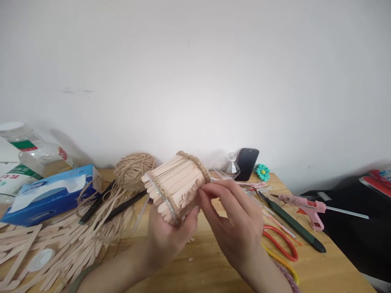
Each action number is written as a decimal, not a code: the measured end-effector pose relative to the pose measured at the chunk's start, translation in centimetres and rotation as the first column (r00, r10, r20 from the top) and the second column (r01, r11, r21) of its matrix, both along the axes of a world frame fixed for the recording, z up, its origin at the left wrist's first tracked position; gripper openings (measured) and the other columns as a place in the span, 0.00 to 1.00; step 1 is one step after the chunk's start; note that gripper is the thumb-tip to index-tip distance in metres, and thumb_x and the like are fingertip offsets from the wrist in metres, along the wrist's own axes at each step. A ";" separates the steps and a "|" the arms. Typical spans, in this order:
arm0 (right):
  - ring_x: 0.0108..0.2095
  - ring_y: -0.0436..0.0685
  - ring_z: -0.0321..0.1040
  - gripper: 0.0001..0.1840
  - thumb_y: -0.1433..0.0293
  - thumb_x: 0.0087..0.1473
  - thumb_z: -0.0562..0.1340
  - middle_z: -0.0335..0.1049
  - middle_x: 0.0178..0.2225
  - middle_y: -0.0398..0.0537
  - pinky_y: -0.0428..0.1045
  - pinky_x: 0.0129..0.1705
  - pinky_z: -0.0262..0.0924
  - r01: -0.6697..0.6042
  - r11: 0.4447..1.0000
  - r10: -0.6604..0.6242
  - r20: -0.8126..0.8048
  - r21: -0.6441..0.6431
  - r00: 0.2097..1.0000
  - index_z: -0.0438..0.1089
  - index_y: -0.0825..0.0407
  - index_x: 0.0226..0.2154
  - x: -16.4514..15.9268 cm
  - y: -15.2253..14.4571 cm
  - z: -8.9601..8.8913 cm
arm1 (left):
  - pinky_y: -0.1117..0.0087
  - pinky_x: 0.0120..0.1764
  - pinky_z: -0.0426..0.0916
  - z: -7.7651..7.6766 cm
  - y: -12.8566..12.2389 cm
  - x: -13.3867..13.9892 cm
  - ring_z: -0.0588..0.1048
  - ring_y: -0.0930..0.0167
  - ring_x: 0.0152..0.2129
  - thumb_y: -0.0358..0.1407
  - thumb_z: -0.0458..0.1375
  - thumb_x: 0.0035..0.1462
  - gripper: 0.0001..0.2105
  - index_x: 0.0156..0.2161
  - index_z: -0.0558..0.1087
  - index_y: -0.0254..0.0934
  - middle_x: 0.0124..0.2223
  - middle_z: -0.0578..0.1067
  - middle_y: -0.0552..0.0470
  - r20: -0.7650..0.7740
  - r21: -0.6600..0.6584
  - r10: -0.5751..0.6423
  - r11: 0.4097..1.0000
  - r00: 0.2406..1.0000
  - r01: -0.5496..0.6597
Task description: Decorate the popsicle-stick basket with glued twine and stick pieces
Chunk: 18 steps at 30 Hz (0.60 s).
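A small holder made of wooden craft sticks point(177, 175) is tilted in front of me, with braided twine bands around both ends. Glittery trim runs along the lower band. Small flower-shaped cutouts point(187, 195) sit on its side. My left hand point(171, 232) grips it from underneath. Thumb and forefinger of my right hand point(233, 219) are pinched together against the holder's right side, beside the cutouts. Whatever lies between those fingertips is too small or hidden to make out.
Loose craft sticks point(70, 248), a twine ball point(134, 171) and a blue tissue box point(51, 199) lie left. Right are a pink glue gun point(305, 205), a dark green cutter-like tool point(296, 224), red-orange handles point(281, 242), a phone point(247, 164) and a teal flower point(263, 172).
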State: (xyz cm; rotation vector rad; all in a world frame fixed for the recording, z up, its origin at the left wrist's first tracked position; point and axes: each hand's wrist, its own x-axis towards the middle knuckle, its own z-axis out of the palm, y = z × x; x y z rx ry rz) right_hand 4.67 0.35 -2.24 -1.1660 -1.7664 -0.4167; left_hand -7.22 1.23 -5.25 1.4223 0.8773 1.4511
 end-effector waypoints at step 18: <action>0.27 0.51 0.69 0.10 0.81 0.47 0.59 0.69 0.26 0.44 0.46 0.28 0.65 -0.357 0.888 0.368 -0.017 -0.290 0.930 0.65 0.51 0.29 3.9 -5.2 -2.0 | 0.66 0.39 0.73 -0.7 -0.1 -0.5 0.77 0.60 0.37 0.44 0.55 0.54 0.12 0.32 0.76 0.37 0.33 0.80 0.46 0.105 -0.364 0.146 0.926 0.984 -0.099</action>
